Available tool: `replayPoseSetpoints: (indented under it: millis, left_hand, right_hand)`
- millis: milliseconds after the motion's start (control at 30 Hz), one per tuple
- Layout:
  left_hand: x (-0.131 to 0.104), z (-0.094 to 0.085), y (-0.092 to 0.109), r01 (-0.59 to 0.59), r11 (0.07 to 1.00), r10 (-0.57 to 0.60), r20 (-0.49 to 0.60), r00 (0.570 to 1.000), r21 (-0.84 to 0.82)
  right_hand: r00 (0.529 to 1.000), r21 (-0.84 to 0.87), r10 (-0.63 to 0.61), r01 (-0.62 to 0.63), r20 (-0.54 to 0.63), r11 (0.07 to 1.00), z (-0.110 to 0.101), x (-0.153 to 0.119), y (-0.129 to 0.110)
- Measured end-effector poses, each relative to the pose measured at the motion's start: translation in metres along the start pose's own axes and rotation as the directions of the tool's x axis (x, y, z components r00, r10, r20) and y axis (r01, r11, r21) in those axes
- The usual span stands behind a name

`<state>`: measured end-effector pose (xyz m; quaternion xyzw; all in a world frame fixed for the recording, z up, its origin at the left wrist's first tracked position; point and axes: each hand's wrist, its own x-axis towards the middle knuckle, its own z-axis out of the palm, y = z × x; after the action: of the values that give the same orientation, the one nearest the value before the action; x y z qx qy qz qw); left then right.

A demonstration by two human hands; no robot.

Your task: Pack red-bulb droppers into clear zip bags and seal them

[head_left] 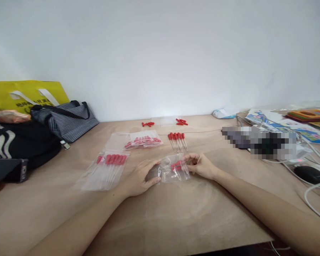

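Note:
A clear plastic bag (164, 175) lies in front of me with red-bulbed droppers (176, 165) inside it. My left hand (142, 177) grips the bag's left end, thumb at the near side and fingers at the far side. At the right end, my right hand (200, 165) pinches the bag's edge between thumb and fingers. Just beyond the bag, several loose droppers (178, 138) lie in a row, bulbs pointing away. To the left, more droppers (116, 160) rest on flat clear bags (90, 177). A filled bag (146, 139) with red bulbs lies behind them.
Red rubber bulbs (148, 124) and a second small pile of bulbs (181, 122) lie near the wall, with thin clear tubes (167, 122) between. A striped bag (66, 121) stands left. Cables (316, 156), a black mouse (310, 175) and a tissue pack (224, 113) are right.

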<state>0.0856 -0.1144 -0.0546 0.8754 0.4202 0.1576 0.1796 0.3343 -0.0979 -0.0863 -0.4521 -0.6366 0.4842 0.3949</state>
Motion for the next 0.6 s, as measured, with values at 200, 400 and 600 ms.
replayPoseSetpoints:
  millis: [200, 400, 600]
  left_hand:
    - [0.0, 0.0, 0.001, 0.007, 1.0, -0.008, 0.006, 1.0, 0.021]
    - [0.002, 0.0, -0.001, -0.031, 0.999, 0.03, 0.022, 0.999, 0.038]
    - [0.002, -0.001, -0.001, -0.025, 0.999, 0.023, 0.053, 0.998, 0.047]
  right_hand:
    - [0.975, -0.247, -0.171, 0.203, 0.144, 0.948, -0.005, 0.0, -0.005]
    - [1.0, -0.149, 0.004, -0.001, 0.02, 0.989, -0.019, 0.017, 0.004]
    - [0.894, -0.341, -0.013, -0.158, -0.448, 0.927, -0.033, 0.075, 0.012]
